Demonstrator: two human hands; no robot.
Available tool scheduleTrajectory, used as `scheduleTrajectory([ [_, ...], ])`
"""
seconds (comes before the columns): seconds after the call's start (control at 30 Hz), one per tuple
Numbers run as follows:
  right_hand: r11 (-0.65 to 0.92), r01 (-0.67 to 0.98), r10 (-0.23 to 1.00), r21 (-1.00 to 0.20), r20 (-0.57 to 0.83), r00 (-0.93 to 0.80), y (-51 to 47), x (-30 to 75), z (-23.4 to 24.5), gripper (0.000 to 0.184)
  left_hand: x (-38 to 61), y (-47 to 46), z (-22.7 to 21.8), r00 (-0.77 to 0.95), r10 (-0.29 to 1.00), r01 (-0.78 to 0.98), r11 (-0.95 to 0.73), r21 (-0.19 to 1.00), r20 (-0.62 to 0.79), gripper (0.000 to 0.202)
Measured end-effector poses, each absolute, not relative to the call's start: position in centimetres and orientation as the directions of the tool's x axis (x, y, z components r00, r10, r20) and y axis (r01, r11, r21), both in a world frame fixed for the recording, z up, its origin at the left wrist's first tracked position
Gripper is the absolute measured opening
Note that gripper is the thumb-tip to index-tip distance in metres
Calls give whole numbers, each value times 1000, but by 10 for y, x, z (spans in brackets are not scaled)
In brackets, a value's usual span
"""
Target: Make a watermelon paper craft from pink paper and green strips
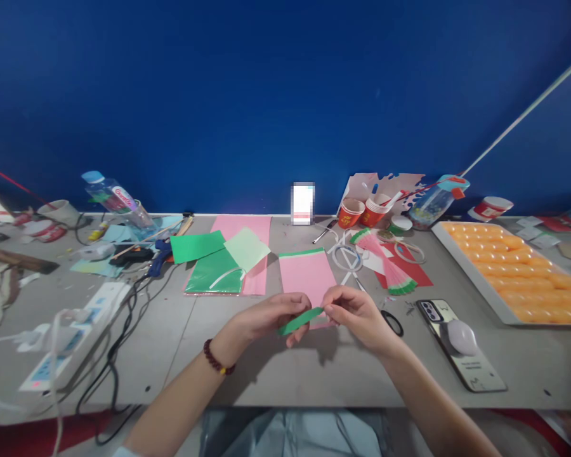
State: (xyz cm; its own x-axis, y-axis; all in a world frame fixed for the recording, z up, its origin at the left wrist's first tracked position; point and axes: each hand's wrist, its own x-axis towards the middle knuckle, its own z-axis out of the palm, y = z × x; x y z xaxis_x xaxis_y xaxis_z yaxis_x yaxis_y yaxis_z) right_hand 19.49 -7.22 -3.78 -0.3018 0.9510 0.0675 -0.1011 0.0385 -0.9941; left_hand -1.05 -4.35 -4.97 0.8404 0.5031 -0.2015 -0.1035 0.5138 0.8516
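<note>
Left hand (pixel 271 317) and right hand (pixel 356 314) both pinching a narrow green paper strip (pixel 301 321) between fingertips, strip hanging just above the grey table (pixel 285 374), pink sheet (pixel 307 274) lying right behind it, scissors (pixel 393 322) and phone (pixel 461 343) sitting to the right, power strip (pixel 76 336) lying far left.

Strip (pixel 301 321): smooth, matt green paper. Pink sheet (pixel 307 273): matt paper with a green paper edge. Table (pixel 314 374): grey, matt, lightly scuffed. Green sheet (pixel 209 274): glossy, reflective. Bottle (pixel 117 198): clear glossy plastic. Phone (pixel 476 368): glossy back. Bracelet (pixel 215 358): polished dark beads.
</note>
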Motion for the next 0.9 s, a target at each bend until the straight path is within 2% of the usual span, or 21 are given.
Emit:
scheduleTrajectory([
  [0.2, 9, -99, 948, -995, 39, -315, -78, 204, -46, 21, -15, -44, -46, 786, 580, -86, 443, 892, -213, 27],
  [0.4, -70, -112, 951, -991, -33, -307, -74, 216, -54, 30, -11, -46, -47, 716, 678, -56, 293, 954, -166, 27],
  [0.53, -142, 3, 922, -990, -133, -362, -68, 223, -58, 38, -2, -50, -45, 623, 768, 21, 171, 985, -147, 25],
  [0.63, -177, 67, 917, -982, -190, -350, -65, 225, -57, 36, 4, -54, -43, 586, 799, 123, 72, 990, -131, 19],
  [0.77, -155, 158, 932, -975, -198, -303, -62, 227, -56, 32, 7, -56, -44, 547, 832, 210, -29, 977, -93, 11],
  [0.9, -109, 259, 929, -960, -192, -318, -62, 233, -61, 27, 6, -57, -47, 529, 847, 253, -97, 962, -54, 11],
])
